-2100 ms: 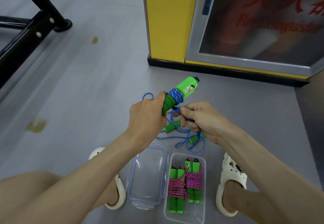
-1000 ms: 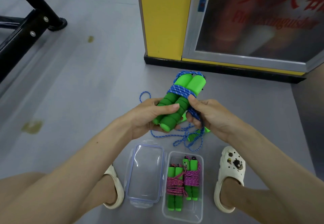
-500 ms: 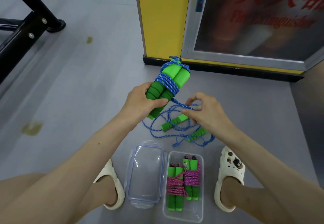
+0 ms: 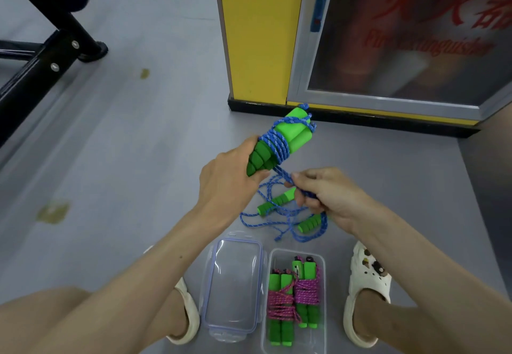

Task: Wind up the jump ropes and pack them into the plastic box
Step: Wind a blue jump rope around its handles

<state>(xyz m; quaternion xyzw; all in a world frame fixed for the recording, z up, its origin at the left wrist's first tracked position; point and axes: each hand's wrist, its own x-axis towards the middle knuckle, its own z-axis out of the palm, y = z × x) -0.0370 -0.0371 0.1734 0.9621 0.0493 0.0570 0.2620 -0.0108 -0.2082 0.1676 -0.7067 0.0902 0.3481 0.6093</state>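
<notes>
Below the hands, the open plastic box [image 4: 296,251] sits on the floor [image 4: 124,159] holding two pink-corded jump ropes [image 4: 293,295], its lid [image 4: 232,284] just left of it; under the right hand [image 4: 324,195] lies a loose blue jump rope [image 4: 277,223]; the right hand pinches the cord tail [image 4: 284,173]; the left hand [image 4: 227,184] grips the green handles of the wound blue jump rope [image 4: 279,143], which points up past both hands toward the yellow cabinet [image 4: 257,35].

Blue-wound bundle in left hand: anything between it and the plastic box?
The lid lies beside the plastic box, so it is open. A loose blue rope sprawls on the floor between the box and the bundle in the left hand. Two pink-wound ropes fill most of the box floor. The right hand pinches the bundle's tail.
</notes>
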